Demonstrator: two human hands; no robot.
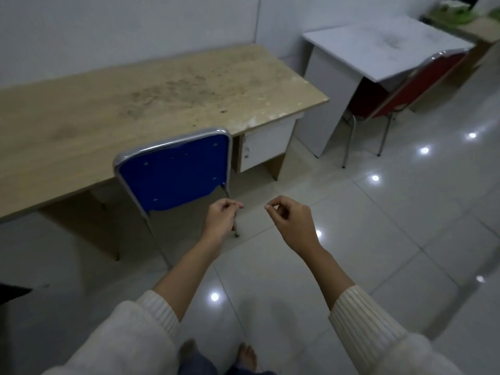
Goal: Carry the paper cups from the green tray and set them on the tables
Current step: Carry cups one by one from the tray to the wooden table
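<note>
A green tray (pixel 457 16) shows blurred at the far top right, on a surface beyond the white table (pixel 378 41); pale shapes on it may be paper cups, but I cannot make them out. The long wooden table (pixel 162 85) stands ahead on the left with a bare, stained top. My left hand (pixel 221 215) and my right hand (pixel 289 217) are held out over the floor, both with fingers curled in and nothing in them. No cup is near either hand.
A blue chair (pixel 176 171) is pushed under the wooden table right in front of my left hand. A red chair (pixel 411 82) sits at the white table. Glossy white floor tiles (pixel 378 239) stretch to the right. My bare feet (pixel 216 353) show below.
</note>
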